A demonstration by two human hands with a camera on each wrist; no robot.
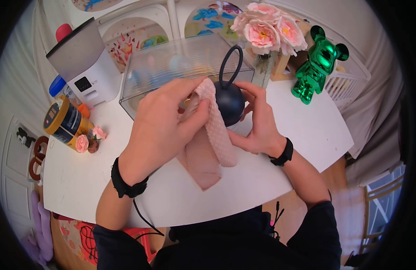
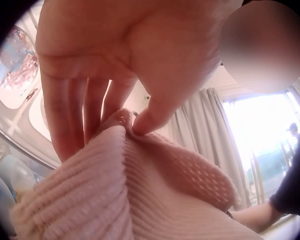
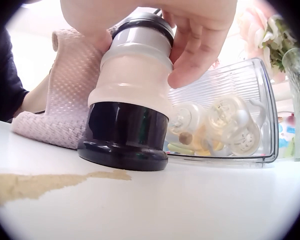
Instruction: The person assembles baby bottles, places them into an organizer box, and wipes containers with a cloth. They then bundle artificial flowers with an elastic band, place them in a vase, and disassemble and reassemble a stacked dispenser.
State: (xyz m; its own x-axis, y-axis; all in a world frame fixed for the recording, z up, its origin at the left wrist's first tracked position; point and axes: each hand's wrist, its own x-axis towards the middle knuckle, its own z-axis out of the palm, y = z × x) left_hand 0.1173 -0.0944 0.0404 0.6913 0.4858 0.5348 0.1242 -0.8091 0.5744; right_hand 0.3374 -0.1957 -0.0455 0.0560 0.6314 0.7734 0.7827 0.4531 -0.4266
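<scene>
My left hand (image 1: 159, 119) pinches a pink textured cloth (image 1: 203, 157) by its upper edge, between thumb and fingers. In the left wrist view the cloth's ribbed side (image 2: 85, 185) hangs folded below the fingertips. A bottle with a rounded black lid (image 1: 230, 105) and a loop handle stands beside the cloth. My right hand (image 1: 262, 121) holds it near the top, thumb on one side and fingers on the other. From the right wrist, the bottle's translucent stepped body (image 3: 132, 77) and dark base (image 3: 125, 132) show, upright on the white table (image 3: 190, 200).
Behind the bottle is a clear ribbed box (image 1: 154, 63) with several bottle-like items inside. A white dispenser (image 1: 93, 69) and a yellow-and-dark tub (image 1: 66, 121) stand at left. Pink flowers (image 1: 266, 29) in a vase and a shiny green bear figure (image 1: 318, 65) are at back right.
</scene>
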